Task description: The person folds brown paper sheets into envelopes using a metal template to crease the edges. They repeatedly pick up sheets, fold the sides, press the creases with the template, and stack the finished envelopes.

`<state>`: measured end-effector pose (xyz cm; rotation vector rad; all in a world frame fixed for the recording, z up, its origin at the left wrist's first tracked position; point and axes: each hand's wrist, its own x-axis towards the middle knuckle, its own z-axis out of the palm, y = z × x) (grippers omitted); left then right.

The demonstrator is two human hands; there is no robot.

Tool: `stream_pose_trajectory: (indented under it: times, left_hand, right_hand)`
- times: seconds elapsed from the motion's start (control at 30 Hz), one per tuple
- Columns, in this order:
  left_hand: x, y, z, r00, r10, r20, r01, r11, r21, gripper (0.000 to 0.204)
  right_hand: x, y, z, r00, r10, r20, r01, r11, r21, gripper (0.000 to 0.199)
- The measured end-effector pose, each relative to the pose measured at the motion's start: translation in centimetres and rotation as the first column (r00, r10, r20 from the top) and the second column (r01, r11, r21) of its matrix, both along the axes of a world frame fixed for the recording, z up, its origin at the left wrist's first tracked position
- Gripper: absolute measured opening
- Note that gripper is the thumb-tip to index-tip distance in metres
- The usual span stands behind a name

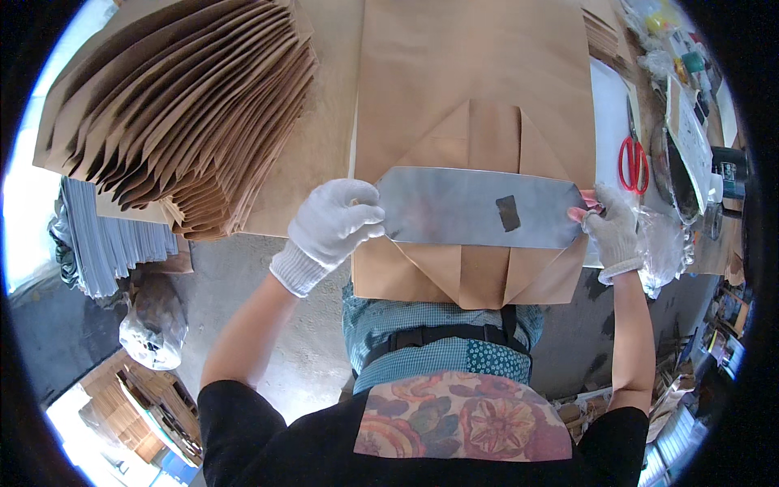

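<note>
A flat grey metal plate with clipped corners and a dark patch lies across the opened, folded end of a large brown paper bag. My left hand, in a white knit glove, grips the plate's left end with fingers curled at its edge. At the plate's right end, my right hand pinches the edge; its glove leaves some fingertips bare. Diamond-shaped folds of the bag show above and below the plate. The bag's near edge reaches the table's front, close to my waist.
A tall fanned stack of brown paper bags stands at the left. Beyond my right hand lie red-handled scissors on white paper, beside a clear plastic bag. Bundled pale sheets and a filled plastic bag sit lower left.
</note>
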<state>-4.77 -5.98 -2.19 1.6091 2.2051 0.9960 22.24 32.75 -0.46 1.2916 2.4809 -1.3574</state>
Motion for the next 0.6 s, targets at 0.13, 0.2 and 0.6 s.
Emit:
stream_pose_trajectory:
  times: [0.13,0.2,0.6]
  left_hand:
    - [-0.8,0.0,-1.0,0.997,-0.071,0.024,0.070,0.997,0.042,0.034]
    - [-0.1,-0.3,1.1,0.989,-0.108,-0.103,0.100,0.991,-0.084,0.034]
    - [5.6,7.0,1.0,0.912,-0.292,-0.289,0.208,0.935,-0.288,0.036]
  right_hand:
    - [0.4,-1.1,-0.3,0.978,0.210,-0.004,-0.197,0.925,0.324,0.036]
    - [-2.2,-1.6,2.3,0.852,0.431,0.298,-0.519,0.613,0.596,0.039]
    - [-7.1,1.0,3.1,0.760,0.517,0.393,-0.571,0.820,0.026,0.043]
